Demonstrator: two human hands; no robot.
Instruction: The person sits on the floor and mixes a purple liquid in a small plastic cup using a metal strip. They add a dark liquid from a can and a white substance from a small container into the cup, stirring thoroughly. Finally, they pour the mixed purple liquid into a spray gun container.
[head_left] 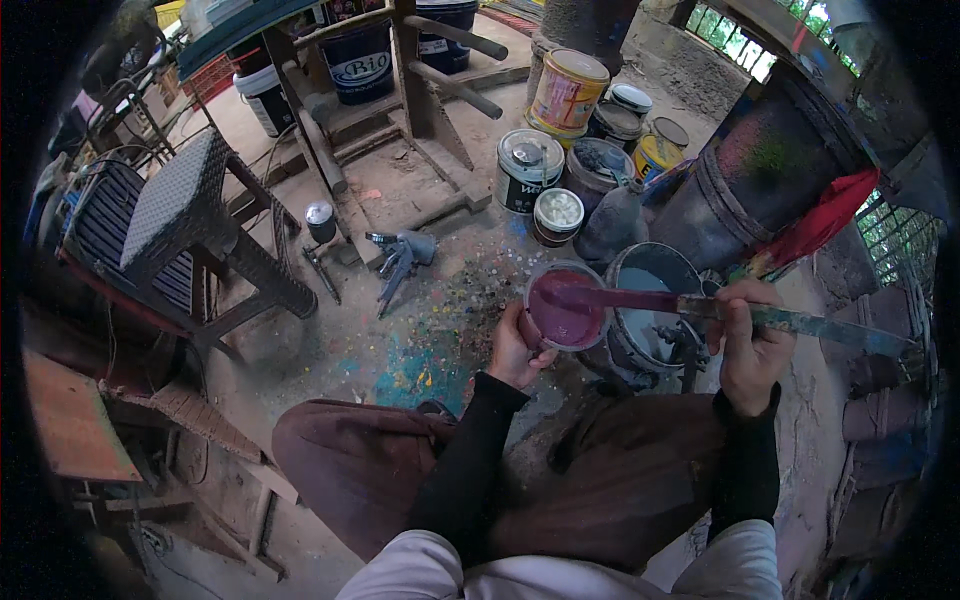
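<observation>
My left hand (515,352) is closed round the side of a clear plastic cup (566,340) with mauve-pink paint (560,312) in it. In my right hand (750,345) is a long flat stirring stick (640,299), gripped near its middle. Its left part is coated in the same pink and the tip dips into the paint. The stick's other end, crusted with old paint, reaches out to the right. Just behind the cup and under the stick stands an open bucket (656,262) of pale blue-grey liquid, its outside dark and stained.
Several lidded paint cans (530,170) and a yellow bucket (567,95) cluster beyond the cup. A spray gun (403,268) lies on the paint-spattered floor (440,320). To the left stand a woven stool (185,190) and a wooden frame (430,120); a dark drum (770,150) leans at right.
</observation>
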